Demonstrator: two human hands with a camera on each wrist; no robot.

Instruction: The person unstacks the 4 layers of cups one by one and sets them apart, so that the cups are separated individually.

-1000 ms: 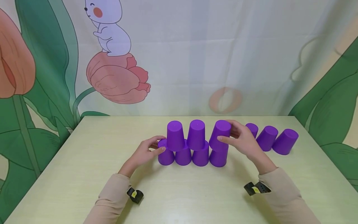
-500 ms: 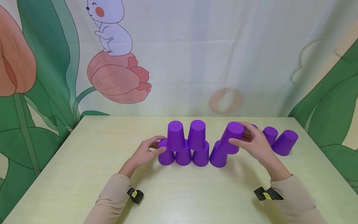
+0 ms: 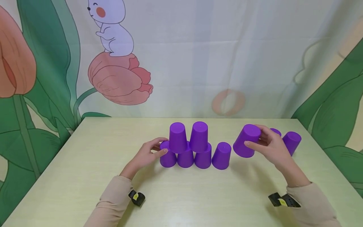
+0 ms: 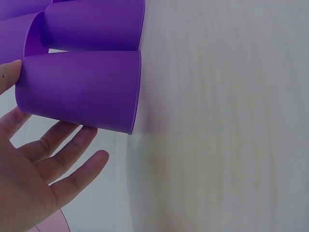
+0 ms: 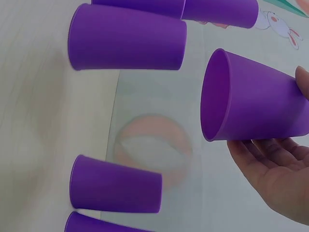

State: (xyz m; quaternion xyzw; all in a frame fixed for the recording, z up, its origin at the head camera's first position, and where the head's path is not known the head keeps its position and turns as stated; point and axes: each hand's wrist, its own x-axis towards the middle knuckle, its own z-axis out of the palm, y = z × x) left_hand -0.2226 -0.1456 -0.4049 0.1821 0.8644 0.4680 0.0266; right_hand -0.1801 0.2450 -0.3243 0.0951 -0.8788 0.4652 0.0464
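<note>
My right hand [image 3: 273, 149] grips an upside-down purple cup [image 3: 244, 143], raised and slightly tilted right of the stack. In the right wrist view the raised cup [image 5: 260, 101] shows its open mouth, away from the table. Thumb and fingers of my left hand [image 3: 146, 154] lie around the leftmost bottom cup [image 3: 168, 160], the thumb at its upper edge, as the left wrist view shows. Several upside-down cups form the bottom row, with two upper cups, one on the left [image 3: 177, 138] and one on the right [image 3: 199, 137]. The row's right-end cup [image 3: 221, 157] has nothing on top.
More upside-down purple cups stand at the right, one fully visible cup [image 3: 292, 141] and another cup [image 3: 276, 131] mostly behind my right hand. The pale table [image 3: 181, 195] ends at a printed curtain [image 3: 181, 69].
My right hand has carried its cup rightward, from above the right-end bottom cup to open space beside the stack. It now covers part of the cups at the right. My left hand has stayed put.
</note>
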